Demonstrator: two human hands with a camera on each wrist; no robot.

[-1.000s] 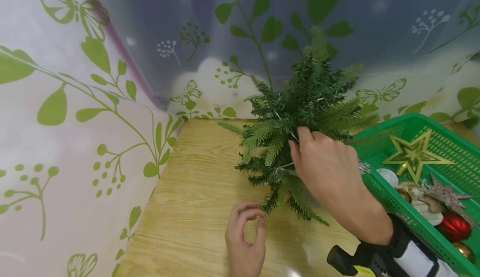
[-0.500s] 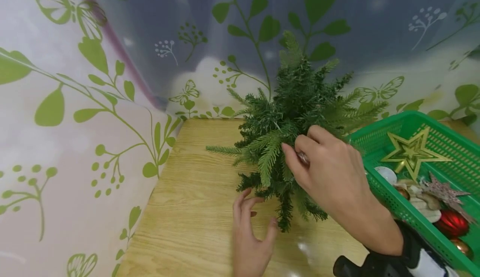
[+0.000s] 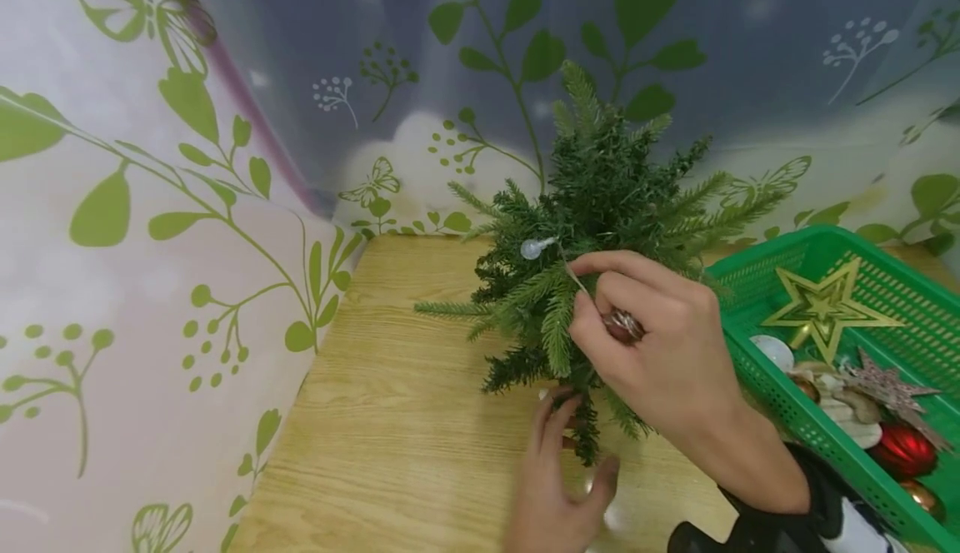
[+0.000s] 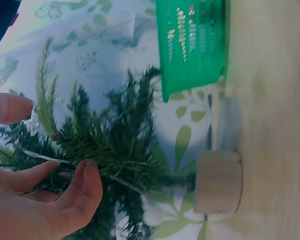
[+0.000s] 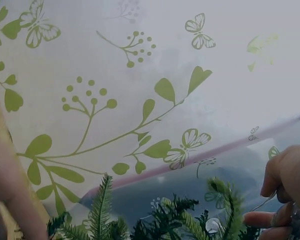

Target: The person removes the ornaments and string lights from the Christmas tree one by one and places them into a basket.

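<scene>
A small artificial Christmas tree (image 3: pixel 611 178) stands on the table. In the left wrist view its round wooden base (image 4: pixel 219 182) shows. My right hand (image 3: pixel 660 328) is in front of the branches and pinches a thin string-light wire (image 3: pixel 574 276) between thumb and index finger. One clear bulb (image 3: pixel 534 248) on it lies against the left-side branches, and a bunched part of the string (image 3: pixel 624 326) sits under the curled fingers. My left hand (image 3: pixel 558 474) is low at the tree's front, thumb and bent fingers apart around a lower branch (image 4: pixel 100 147), fingertips close to the wire (image 4: pixel 37 156).
A green plastic basket (image 3: pixel 780 411) stands right of the tree. In it lie a gold star (image 3: pixel 831 307), a red ornament (image 3: pixel 905 448), a pinkish glitter star (image 3: pixel 888 386) and a white ball (image 3: pixel 772 353). Leaf-patterned walls (image 3: pixel 187 286) border the wooden table (image 3: pixel 375 420).
The left hand has moved right, in against the lower branches. The right hand has shifted slightly, and the bulb and wire now show at its fingertips. The treetop has swung left.
</scene>
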